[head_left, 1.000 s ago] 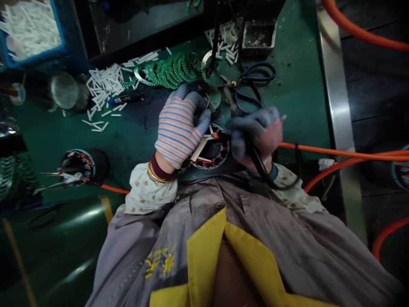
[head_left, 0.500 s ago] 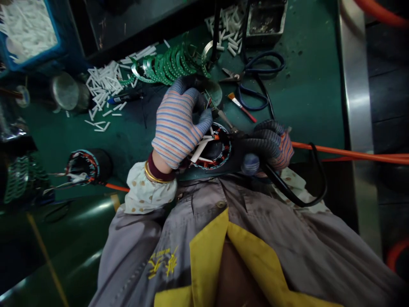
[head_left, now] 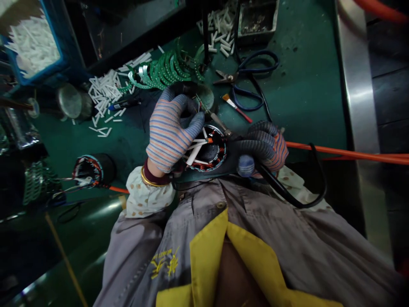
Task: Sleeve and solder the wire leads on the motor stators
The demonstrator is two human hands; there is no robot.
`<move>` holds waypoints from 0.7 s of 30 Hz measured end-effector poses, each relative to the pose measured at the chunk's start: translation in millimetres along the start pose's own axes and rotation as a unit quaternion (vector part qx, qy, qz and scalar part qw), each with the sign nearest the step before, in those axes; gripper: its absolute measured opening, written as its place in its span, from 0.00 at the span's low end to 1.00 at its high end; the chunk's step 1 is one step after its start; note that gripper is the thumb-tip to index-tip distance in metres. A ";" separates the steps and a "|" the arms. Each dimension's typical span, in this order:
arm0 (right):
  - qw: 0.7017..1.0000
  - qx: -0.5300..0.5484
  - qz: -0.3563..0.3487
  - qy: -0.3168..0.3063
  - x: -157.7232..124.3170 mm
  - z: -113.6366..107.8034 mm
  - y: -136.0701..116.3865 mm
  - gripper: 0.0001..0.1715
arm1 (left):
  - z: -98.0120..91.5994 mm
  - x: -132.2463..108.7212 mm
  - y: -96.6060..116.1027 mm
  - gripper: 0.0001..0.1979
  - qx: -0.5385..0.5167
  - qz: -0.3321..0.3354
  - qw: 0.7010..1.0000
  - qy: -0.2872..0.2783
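Observation:
My left hand (head_left: pixel 174 128), in a striped glove, is closed in a pinch on thin wires (head_left: pixel 198 103) above the far side of a ring-shaped motor stator (head_left: pixel 220 157). White sleeves (head_left: pixel 194 154) stick out of the stator's windings. From the right, my right hand (head_left: pixel 263 147), also gloved, grips a soldering iron (head_left: pixel 223 123) with a thick black cable. The iron's metal tip points up and left, close to the pinched wires; whether it touches them I cannot tell. A round shallow dish (head_left: pixel 205 97) lies just beyond the fingers, partly hidden.
Scissors (head_left: pixel 244 79) and a small red-handled brush (head_left: pixel 237 108) lie beyond my right hand. Green curled strips (head_left: pixel 166 70) and loose white tubes (head_left: pixel 105 94) lie at the back. Another stator (head_left: pixel 92 170) stands at left. An orange hose (head_left: pixel 335 151) crosses at right.
The camera view has shifted slightly. Both hands keep nearly the same hold and position around the stator, the left on the wires and the right on the soldering iron.

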State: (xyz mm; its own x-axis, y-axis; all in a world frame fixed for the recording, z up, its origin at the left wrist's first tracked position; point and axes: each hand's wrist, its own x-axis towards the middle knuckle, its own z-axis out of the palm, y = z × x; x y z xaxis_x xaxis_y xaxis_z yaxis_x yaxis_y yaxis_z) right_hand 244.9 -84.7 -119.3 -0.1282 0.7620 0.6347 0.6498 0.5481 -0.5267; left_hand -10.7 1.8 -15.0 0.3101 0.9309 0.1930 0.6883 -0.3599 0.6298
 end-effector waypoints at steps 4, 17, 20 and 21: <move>0.997 0.024 -0.002 0.073 17.8 -2.6 -9.2 0.41 | 0.7 -0.3 -3.5 0.19 -0.010 -0.019 1.000 -0.006; 0.981 -0.138 0.056 -0.127 82.7 8.1 -15.4 0.18 | 4.3 -1.8 -6.9 0.17 -0.012 -0.010 1.000 0.013; 0.987 -0.124 0.086 -0.054 56.4 12.3 -11.0 0.20 | 6.1 -1.3 -6.1 0.18 -0.006 -0.003 0.999 0.035; 0.989 -0.110 0.091 -0.026 44.9 11.7 -9.0 0.22 | 6.6 -1.1 -6.4 0.19 -0.008 -0.005 0.999 0.033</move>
State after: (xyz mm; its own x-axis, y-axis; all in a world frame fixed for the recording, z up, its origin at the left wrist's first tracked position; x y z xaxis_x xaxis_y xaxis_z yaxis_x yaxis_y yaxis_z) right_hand 224.4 -51.3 -92.6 -0.0286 0.8606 0.5085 0.8120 0.3167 -0.4902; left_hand -11.1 2.7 -24.2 0.2586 0.9371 0.2346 0.6805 -0.3491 0.6442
